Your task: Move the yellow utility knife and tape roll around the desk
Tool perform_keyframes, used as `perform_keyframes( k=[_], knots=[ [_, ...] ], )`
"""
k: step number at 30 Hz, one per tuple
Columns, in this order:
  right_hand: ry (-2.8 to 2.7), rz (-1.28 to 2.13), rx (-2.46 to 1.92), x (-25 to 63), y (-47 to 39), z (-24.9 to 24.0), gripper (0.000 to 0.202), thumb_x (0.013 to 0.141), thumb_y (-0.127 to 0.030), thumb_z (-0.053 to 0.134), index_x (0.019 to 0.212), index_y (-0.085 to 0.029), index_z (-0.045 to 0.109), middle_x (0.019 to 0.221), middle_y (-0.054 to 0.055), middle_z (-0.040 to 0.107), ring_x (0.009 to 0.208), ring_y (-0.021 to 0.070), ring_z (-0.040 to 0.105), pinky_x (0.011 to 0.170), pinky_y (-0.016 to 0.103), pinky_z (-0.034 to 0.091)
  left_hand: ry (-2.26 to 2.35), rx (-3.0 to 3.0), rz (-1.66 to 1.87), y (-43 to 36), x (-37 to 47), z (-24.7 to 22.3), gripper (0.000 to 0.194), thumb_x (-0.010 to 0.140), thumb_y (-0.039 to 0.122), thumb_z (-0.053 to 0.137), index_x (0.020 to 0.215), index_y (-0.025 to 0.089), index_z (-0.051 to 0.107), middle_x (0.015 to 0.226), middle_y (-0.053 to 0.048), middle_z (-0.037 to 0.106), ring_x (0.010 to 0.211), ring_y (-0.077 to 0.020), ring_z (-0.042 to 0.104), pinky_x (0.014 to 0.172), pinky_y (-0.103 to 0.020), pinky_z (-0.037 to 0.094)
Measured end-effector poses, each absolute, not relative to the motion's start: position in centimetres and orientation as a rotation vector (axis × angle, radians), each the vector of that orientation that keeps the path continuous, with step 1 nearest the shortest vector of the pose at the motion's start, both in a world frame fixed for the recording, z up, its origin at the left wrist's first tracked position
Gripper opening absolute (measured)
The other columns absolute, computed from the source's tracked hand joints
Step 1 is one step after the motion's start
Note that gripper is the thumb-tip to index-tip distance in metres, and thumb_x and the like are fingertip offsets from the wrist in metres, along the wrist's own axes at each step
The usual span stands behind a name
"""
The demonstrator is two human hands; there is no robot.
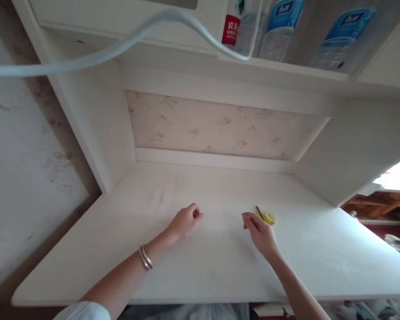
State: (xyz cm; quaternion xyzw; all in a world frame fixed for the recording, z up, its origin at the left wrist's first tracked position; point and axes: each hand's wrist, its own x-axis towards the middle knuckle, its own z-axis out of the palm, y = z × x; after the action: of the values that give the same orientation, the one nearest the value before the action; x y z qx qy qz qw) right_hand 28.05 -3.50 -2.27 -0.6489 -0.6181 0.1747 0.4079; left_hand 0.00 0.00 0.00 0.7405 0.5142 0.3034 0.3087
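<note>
Low in frame, my left hand (186, 221) is curled closed; my right hand (258, 231), fingers loosely pressed together, could nudge the tape roll (270, 217) along the counter (203, 266).

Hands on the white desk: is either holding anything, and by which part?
Cannot be told: the left hand is curled and the right hand pinched, both too blurred; the yellow tape roll lies apart.

Yellow tape roll (270, 217), white desk (200, 258)

Both hands on the desk (173, 275) — left hand (186, 221) curled, right hand (260, 233) beside tape roll (270, 217).
</note>
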Motion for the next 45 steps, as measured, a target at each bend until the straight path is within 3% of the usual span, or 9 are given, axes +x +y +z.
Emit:
perform_keyframes(
  k=[2, 4, 7, 10, 19, 45],
  knots=[
    [-1.765, 0.548, -1.551, 23.1, -2.1, -1.5, 0.039, 0.085, -0.051, 0.038, 0.095, -0.022, 0.063, 0.071, 0.002, 0.065, 0.064, 0.0156, 0.057, 0.061, 0.027, 0.044, 1.373, 1.859, 0.853, 0.0, -1.3, -0.3, 0.023, 0.081, 0.040, 0.046, 0.077, 0.019, 0.054, 0.068, 0.002, 0.057, 0.064, -0.0126, 0.051, 0.060, -0.023, 0.036],
    [-1.941, 0.511, -1.471, 18.7, -0.9, -1.1, 0.033, 0.087, -0.044, 0.039, 0.098, -0.024, 0.063, 0.089, 0.004, 0.067, 0.080, 0.0178, 0.059, 0.073, 0.030, 0.045, 1.318, 1.749, 0.889, 0.2, -2.1, -0.4, 0.026, 0.081, 0.042, 0.045, 0.075, 0.018, 0.053, 0.063, 0.003, 0.053, 0.061, -0.0116, 0.048, 0.058, -0.022, 0.035],
    [-2.135, 0.340, -1.415, 13.9, 0.1, -1.3, 0.030, 0.084, -0.031, 0.046, 0.111, -0.025, 0.059, 0.115, 0.004, 0.061, 0.107, 0.0214, 0.052, 0.092, 0.037, 0.037, 1.221, 1.614, 0.907, 0.5, -2.6, -0.1, 0.030, 0.082, 0.045, 0.042, 0.076, 0.017, 0.053, 0.060, 0.004, 0.049, 0.057, -0.0110, 0.044, 0.056, -0.022, 0.035],
    [-2.205, 0.255, -1.413, 11.8, 0.2, -2.1, 0.037, 0.084, -0.024, 0.045, 0.120, -0.027, 0.053, 0.125, 0.003, 0.055, 0.118, 0.0209, 0.044, 0.101, 0.040, 0.028, 1.211, 1.596, 0.918, 0.5, -2.5, -0.1, 0.029, 0.082, 0.044, 0.044, 0.075, 0.017, 0.054, 0.065, 0.002, 0.054, 0.061, -0.0119, 0.048, 0.060, -0.022, 0.038],
    [-2.259, 0.296, -1.390, 12.5, -0.3, -2.8, 0.038, 0.088, -0.028, 0.041, 0.126, -0.028, 0.048, 0.129, 0.002, 0.052, 0.123, 0.0184, 0.042, 0.106, 0.041, 0.023, 1.135, 1.673, 0.911, 0.3, -2.3, -0.8, 0.025, 0.083, 0.039, 0.046, 0.078, 0.016, 0.057, 0.078, -0.002, 0.061, 0.076, -0.0151, 0.054, 0.069, -0.024, 0.041],
    [-2.261, 0.320, -1.319, 13.0, -0.4, -2.8, 0.037, 0.090, -0.030, 0.041, 0.126, -0.029, 0.048, 0.127, 0.001, 0.053, 0.121, 0.0191, 0.043, 0.105, 0.041, 0.024, 1.175, 1.664, 0.897, 0.0, -2.2, -0.7, 0.027, 0.080, 0.041, 0.046, 0.074, 0.016, 0.054, 0.069, 0.001, 0.055, 0.067, -0.0132, 0.050, 0.066, -0.024, 0.039]
  ],
)
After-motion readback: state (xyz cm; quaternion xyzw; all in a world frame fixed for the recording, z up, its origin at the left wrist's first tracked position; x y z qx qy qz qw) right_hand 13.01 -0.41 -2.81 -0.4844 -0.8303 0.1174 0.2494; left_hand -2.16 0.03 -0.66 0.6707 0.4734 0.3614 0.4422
